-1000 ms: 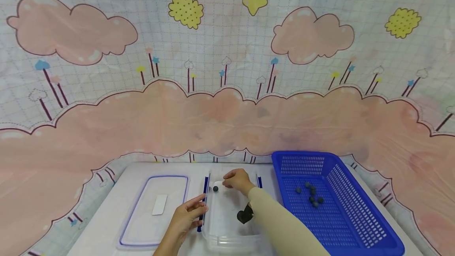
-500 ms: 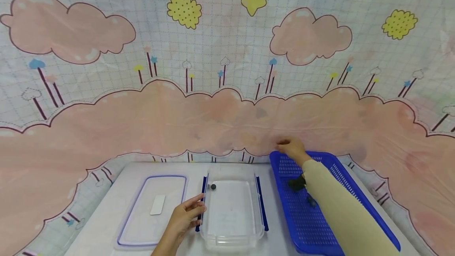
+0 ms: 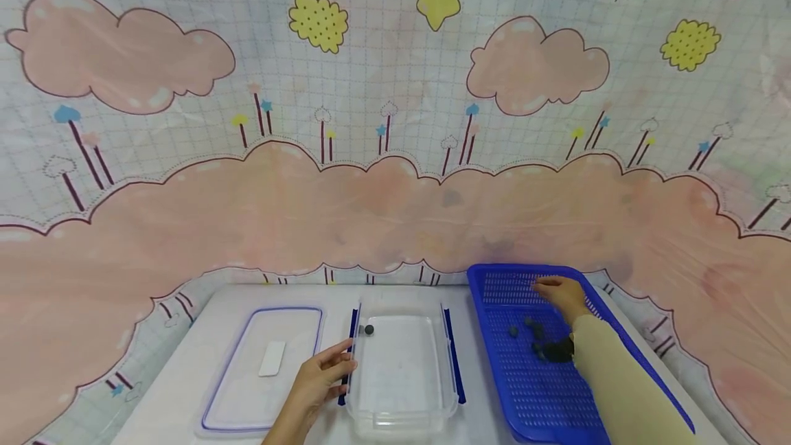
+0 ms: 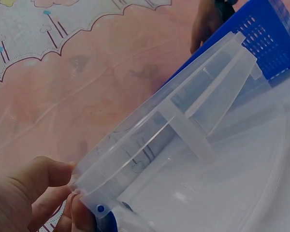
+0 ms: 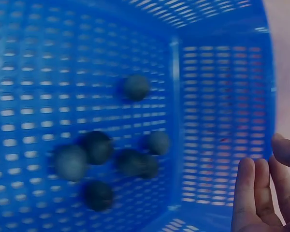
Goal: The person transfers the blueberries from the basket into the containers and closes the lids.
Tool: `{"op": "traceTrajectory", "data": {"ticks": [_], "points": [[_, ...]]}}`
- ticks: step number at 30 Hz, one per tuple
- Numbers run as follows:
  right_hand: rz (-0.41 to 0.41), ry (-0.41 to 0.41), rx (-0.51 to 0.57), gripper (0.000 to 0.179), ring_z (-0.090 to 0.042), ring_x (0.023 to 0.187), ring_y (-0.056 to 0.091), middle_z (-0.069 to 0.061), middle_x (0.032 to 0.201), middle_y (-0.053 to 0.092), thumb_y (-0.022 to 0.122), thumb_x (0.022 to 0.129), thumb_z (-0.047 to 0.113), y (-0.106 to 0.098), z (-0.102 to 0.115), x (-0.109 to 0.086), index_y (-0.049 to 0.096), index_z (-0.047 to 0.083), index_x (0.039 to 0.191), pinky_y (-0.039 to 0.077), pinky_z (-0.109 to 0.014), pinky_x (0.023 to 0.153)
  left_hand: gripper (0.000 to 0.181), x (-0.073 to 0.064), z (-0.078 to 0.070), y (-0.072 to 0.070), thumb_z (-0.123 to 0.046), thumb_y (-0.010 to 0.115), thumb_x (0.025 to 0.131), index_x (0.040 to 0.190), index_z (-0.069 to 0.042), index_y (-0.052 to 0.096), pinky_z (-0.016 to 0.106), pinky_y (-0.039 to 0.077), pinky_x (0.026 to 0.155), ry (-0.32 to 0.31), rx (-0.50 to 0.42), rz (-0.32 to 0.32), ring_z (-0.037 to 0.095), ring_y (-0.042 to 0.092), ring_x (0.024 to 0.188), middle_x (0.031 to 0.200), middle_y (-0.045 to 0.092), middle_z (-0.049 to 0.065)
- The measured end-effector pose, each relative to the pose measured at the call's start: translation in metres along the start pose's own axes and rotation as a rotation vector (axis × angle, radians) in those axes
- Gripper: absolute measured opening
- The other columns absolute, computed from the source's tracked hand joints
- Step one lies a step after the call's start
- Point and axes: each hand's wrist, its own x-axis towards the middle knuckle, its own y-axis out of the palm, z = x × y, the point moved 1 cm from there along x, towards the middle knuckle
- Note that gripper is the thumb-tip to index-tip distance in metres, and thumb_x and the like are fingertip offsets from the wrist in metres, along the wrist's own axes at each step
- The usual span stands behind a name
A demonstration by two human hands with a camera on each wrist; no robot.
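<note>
Head view: clear rectangular plastic box [image 3: 404, 369] is set on a white table [image 3: 176, 390], centre-bottom. Its wall is gripped at 9 o'clock by the left hand [image 3: 318, 383]; in the left wrist view the edge is seen pinched between thumb and fingers, just beside the blue latch hinge. Dark blue latch strips [image 3: 454, 356] are carried on the 9 and 3 o'clock sides. One small round dark ball [image 3: 369, 329] is seen in the box, near the wall at 10–11 o'clock.

Perforated blue plastic basket [image 3: 537, 397] is placed at 3 o'clock of the box, not touching it. Right hand [image 3: 564, 296] is held above its 12 o'clock end. Grasp is released: nothing is seen held, thumb is parted from the fingers [image 5: 246, 193] in the right wrist view. Contact with the basket wall can't be told.

Seven small dark grey-green balls [image 5: 71, 163] are counted on the basket floor, right wrist view; most are bunched, one is set apart toward 12 o'clock. Slightly blurred.

Clear rectangular lid with violet-blue edging [image 3: 241, 390] is laid flat at 9 o'clock of the box. White rectangular piece [image 3: 272, 358] is shown within its outline; on top or underneath can't be told. Pink-cloud printed cloth [image 3: 383, 218] is hung at 12 o'clock, behind the table.
</note>
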Motion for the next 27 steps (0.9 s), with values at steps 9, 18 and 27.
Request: {"op": "traceTrajectory", "data": {"ticks": [9, 18, 27], "points": [[-0.035, 0.001, -0.054, 0.038, -0.048, 0.110, 0.058, -0.033, 0.120, 0.061, 0.062, 0.094, 0.013, 0.014, -0.032, -0.001, 0.060, -0.016, 0.118, 0.046, -0.058, 0.095, 0.051, -0.001, 0.002, -0.001, -0.006, 0.072, 0.087, 0.136, -0.002, 0.057, 0.028, 0.055, 0.064, -0.005, 0.000, 0.010, 0.012, 0.060, 0.080, 0.094, 0.063, -0.001], [-0.030, -0.023, -0.149, 0.033, -0.052, 0.111, 0.054, -0.033, 0.116, 0.063, 0.065, 0.089, 0.009, 0.020, -0.045, -0.004, 0.064, -0.014, 0.113, 0.044, -0.060, 0.095, 0.051, -0.003, 0.000, 0.000, -0.007, 0.073, 0.087, 0.135, -0.002, 0.058, 0.025, 0.054, 0.062, -0.007, -0.004, 0.015, 0.012, 0.058, 0.080, 0.093, 0.061, -0.002], [-0.020, -0.025, -0.180, 0.035, -0.050, 0.110, 0.054, -0.032, 0.116, 0.063, 0.068, 0.086, 0.011, 0.026, -0.057, -0.001, 0.065, -0.013, 0.111, 0.042, -0.060, 0.096, 0.050, -0.002, -0.001, -0.002, -0.006, 0.072, 0.087, 0.135, -0.002, 0.058, 0.027, 0.055, 0.065, -0.004, -0.006, 0.020, 0.012, 0.061, 0.081, 0.095, 0.064, -0.001]]}}
